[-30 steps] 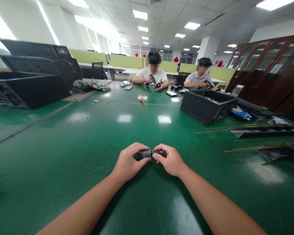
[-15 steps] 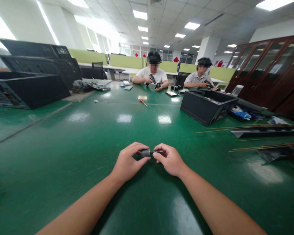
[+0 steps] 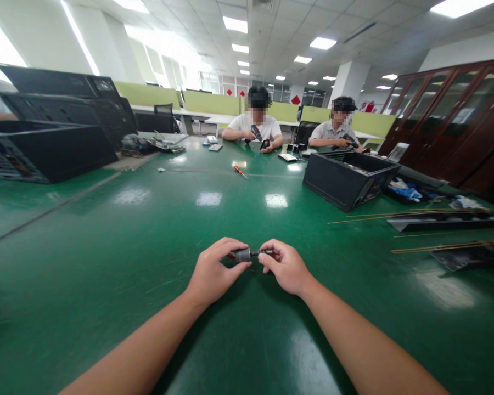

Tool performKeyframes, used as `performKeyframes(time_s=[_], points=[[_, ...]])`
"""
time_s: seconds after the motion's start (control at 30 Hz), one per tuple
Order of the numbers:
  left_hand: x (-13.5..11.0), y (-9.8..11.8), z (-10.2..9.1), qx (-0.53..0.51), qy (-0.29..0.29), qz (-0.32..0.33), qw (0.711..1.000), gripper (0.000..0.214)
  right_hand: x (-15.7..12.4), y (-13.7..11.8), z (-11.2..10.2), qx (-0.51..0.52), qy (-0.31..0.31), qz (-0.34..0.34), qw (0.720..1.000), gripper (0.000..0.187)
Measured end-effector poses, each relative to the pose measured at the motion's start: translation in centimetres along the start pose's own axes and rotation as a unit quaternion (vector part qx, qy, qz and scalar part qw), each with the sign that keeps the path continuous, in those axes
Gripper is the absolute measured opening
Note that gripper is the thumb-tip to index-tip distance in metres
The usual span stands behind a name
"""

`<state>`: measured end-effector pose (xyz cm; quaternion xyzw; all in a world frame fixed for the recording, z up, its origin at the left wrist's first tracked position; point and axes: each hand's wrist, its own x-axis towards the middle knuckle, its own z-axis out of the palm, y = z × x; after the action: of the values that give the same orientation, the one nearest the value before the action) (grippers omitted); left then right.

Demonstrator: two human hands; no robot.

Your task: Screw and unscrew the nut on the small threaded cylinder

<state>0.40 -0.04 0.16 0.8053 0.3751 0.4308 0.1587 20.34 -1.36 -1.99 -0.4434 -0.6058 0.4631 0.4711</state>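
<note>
One small grey cylinder (image 3: 242, 255) was between the thumb and fingers of the left hand (image 3: 214, 270), and a thin dark shaft (image 3: 254, 253) at its end was pinched by the right hand (image 3: 288, 269). Both parts were close over the green tabletop (image 3: 148, 263); whether they touched it, I could not tell. If the hands pulled unevenly, the shaft could bend or come loose suddenly. If the left grip was too light, the round cylinder could slip and roll, perhaps toward the orange screwdriver (image 3: 239, 170), lying well apart.
</note>
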Motion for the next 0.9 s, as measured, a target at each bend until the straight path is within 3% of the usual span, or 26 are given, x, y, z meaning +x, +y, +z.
performKeyframes(time_s=[0.9], points=[[0.13,-0.11,-0.11,-0.010,0.016,-0.006,1.000,0.022,0.18,0.56,-0.07,0.047,0.010,0.013,0.999,0.018]])
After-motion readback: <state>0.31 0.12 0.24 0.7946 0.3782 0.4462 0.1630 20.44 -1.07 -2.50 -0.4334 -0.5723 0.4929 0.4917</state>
